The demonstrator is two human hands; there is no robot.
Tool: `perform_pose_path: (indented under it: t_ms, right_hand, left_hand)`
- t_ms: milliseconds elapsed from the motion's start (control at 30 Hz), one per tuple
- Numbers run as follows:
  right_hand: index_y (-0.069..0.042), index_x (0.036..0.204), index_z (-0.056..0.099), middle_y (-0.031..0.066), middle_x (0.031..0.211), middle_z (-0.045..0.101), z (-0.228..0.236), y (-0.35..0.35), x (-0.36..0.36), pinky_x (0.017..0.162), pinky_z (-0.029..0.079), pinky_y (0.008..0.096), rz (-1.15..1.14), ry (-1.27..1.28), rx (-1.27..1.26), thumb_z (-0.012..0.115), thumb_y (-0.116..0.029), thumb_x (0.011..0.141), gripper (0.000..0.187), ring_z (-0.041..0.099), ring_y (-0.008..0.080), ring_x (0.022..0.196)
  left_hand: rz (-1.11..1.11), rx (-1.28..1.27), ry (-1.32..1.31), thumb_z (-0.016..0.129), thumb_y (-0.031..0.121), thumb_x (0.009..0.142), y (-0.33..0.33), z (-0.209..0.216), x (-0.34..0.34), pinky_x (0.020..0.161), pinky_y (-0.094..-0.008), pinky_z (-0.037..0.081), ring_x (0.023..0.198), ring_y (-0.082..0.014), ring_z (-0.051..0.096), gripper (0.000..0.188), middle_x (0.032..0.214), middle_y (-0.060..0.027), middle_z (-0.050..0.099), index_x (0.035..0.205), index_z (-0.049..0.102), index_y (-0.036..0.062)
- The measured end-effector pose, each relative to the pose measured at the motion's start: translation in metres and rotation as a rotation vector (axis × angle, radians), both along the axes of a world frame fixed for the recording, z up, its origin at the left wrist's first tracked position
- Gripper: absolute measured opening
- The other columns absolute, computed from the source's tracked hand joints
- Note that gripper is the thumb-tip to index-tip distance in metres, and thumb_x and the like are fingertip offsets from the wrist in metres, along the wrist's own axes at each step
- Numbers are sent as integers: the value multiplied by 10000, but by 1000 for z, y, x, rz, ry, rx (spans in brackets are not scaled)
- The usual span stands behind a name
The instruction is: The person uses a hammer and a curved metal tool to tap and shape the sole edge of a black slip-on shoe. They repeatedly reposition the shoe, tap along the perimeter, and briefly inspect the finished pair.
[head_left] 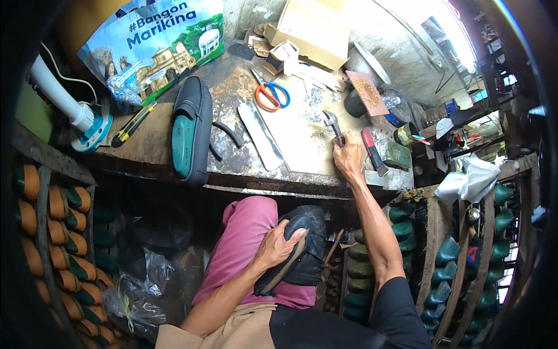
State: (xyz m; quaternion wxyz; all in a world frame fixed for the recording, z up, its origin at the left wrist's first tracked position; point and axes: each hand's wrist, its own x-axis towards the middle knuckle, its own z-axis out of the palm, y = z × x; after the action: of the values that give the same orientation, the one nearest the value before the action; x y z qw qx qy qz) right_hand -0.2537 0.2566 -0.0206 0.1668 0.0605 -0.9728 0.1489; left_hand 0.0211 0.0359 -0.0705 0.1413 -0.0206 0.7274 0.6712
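Observation:
On my lap, my left hand (pixel 278 245) is wrapped over a dark shoe (pixel 278 280) with a tan sole edge, the thumb pressed along its side. The shoe leans on a black cloth (pixel 314 256) over my right knee. My right hand (pixel 347 154) reaches onto the workbench (pixel 308 157), closed around metal shoemaker's pincers (pixel 331 119) with a curved head. To its right lies a red-and-black tool (pixel 374 150). A dark loafer with a teal insole (pixel 185 145) rests at the bench's left front edge, beside black curved handles (pixel 228 132).
Scissors (pixel 272 96), a pale flat strip (pixel 260 136) and a yellow cutter (pixel 133 123) lie on the bench. A printed bag (pixel 160 58), white lamp arm (pixel 58 93) and cardboard box (pixel 311 32) stand behind. Racks of orange shoe pieces (pixel 57 231) and green shoe forms (pixel 357 285) flank me.

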Motion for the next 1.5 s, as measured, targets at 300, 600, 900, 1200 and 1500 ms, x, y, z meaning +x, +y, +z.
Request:
perform_pose_path:
  t_ms: [300,600,900,1200,1500]
  right_hand:
    - [-11,1092,696,195,1142,711,-3,0,1,779,568,603,49,52,121,776,-113,957,188,742,495,940]
    - [-12,1091,748,190,1112,699,-3,20,27,777,563,546,140,70,-123,790,-100,958,165,739,460,890]
    - [7,1032,812,86,776,671,3,49,14,712,502,407,-103,-168,-554,820,-144,981,160,627,208,729]
    - [-23,1067,841,112,893,762,12,37,21,753,540,422,29,-159,-403,848,-153,961,168,712,255,780]
    - [-20,1122,703,182,1137,730,8,16,15,814,595,586,230,-11,192,786,-99,945,211,763,478,958]
  left_hand:
    - [-60,-44,-66,737,530,1094,11,12,0,943,-539,585,1147,-555,746,706,1151,-411,731,1285,656,-145]
    - [-136,-49,-112,720,549,1097,28,18,5,1047,-498,592,1226,-508,757,808,1241,-405,751,1407,636,-193]
    - [-201,-86,-122,703,543,1111,42,26,2,883,-525,595,1046,-475,803,623,1055,-336,779,1250,685,-64]
    - [-202,-83,-110,704,523,1117,42,26,1,864,-519,598,1041,-473,803,616,1062,-327,785,1251,682,-78]
    - [-195,-30,-82,712,509,1116,39,23,3,894,-523,612,1110,-491,802,640,1127,-373,780,1270,679,-112]
